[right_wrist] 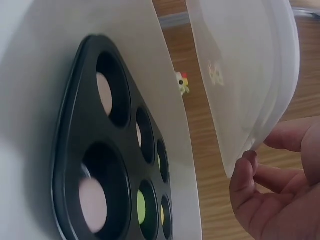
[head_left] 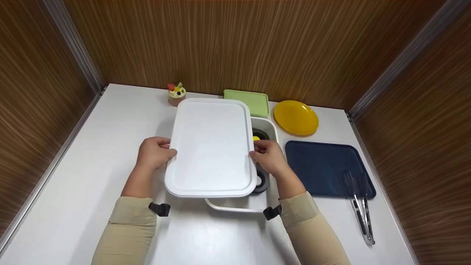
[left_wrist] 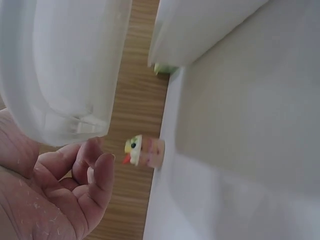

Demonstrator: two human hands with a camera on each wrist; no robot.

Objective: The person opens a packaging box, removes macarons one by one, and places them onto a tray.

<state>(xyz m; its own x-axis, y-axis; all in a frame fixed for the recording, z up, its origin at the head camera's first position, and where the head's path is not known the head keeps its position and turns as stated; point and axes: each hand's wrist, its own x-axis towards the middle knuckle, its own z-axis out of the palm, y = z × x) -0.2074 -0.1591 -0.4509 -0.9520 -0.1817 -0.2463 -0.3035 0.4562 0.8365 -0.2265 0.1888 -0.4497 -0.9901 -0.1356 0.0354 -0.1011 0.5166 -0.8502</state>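
A white rectangular lid (head_left: 211, 147) is held up above a white bin (head_left: 235, 209), covering much of it in the head view. My left hand (head_left: 155, 152) pinches the lid's left edge, thumb on top and fingers below. At the opposite edge my right hand (head_left: 270, 156) grips the lid the same way. Inside the bin lies a black muffin tin (right_wrist: 132, 125), with pale pink, green and yellow round pieces in its cups. In the right wrist view the lid hangs apart from the bin's wall.
A dessert cup (head_left: 177, 95) with fruit topping stands at the back left. Behind the bin is a green lidded box (head_left: 250, 103). A yellow plate (head_left: 296, 117) and a dark blue tray (head_left: 320, 167) lie right, with metal tongs (head_left: 360, 209) across the tray's edge. Wood-grain panels enclose the table.
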